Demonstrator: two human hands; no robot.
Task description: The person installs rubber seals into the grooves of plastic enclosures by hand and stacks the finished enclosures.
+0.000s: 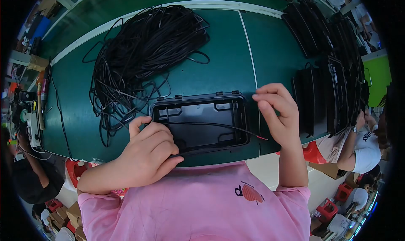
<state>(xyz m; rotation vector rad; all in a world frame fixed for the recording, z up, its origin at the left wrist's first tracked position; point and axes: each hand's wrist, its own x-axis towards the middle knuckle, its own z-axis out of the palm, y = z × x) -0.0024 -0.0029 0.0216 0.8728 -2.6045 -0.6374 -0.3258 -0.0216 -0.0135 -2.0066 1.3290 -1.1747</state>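
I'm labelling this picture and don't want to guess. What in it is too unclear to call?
- Head view: the box's near left corner, covered by the left hand.
- Head view: whether the cable joins the bundle, hidden by that hand.
- Head view: how many cases there are, since they overlap.
- Head view: the shirt's lower part, cut off by the bottom edge.

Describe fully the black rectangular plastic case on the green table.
The black plastic-looking case lies flat, open side up, on the green table. Small lugs line its far rim; moulded shapes mark inner corners. A thin black cable with a red end crosses its opening. The left hand touches its left side.
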